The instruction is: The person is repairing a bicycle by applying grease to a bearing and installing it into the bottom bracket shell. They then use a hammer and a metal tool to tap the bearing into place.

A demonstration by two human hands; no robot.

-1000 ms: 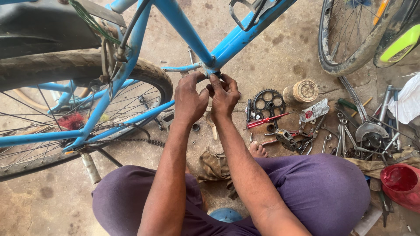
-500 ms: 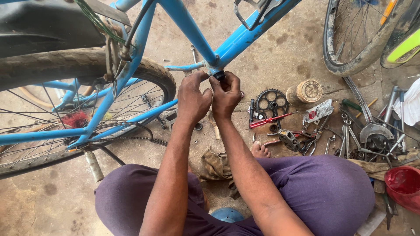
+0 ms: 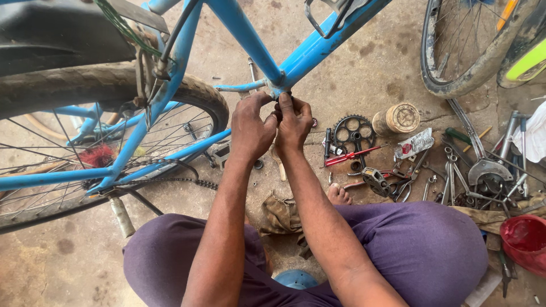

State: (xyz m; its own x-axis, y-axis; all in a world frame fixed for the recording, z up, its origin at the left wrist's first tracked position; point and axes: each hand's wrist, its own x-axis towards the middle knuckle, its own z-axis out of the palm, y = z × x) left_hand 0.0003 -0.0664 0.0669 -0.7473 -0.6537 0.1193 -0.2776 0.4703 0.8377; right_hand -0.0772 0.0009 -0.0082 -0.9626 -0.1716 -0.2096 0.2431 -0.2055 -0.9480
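A blue bicycle frame (image 3: 244, 34) stands in front of me, its tubes meeting at the bottom bracket (image 3: 278, 91). Both my hands are pressed together right at that joint. My left hand (image 3: 250, 128) has its fingers curled around the bracket's near side. My right hand (image 3: 294, 122) grips a small dark part at the bracket, mostly hidden by my fingers. The rear wheel (image 3: 85, 142) with a worn tyre fills the left, and a slack chain (image 3: 170, 176) hangs below it.
A black chainring (image 3: 354, 132), a round tin (image 3: 398, 118), a red-handled screwdriver (image 3: 348, 156), pliers and several spanners (image 3: 455, 170) lie on the concrete at right. A red bowl (image 3: 526, 239) sits far right. Another wheel (image 3: 466, 40) leans top right. A rag (image 3: 281, 213) lies by my knees.
The view has shifted slightly right and down. My hands stay at the bottom bracket, fingers working closer around it.
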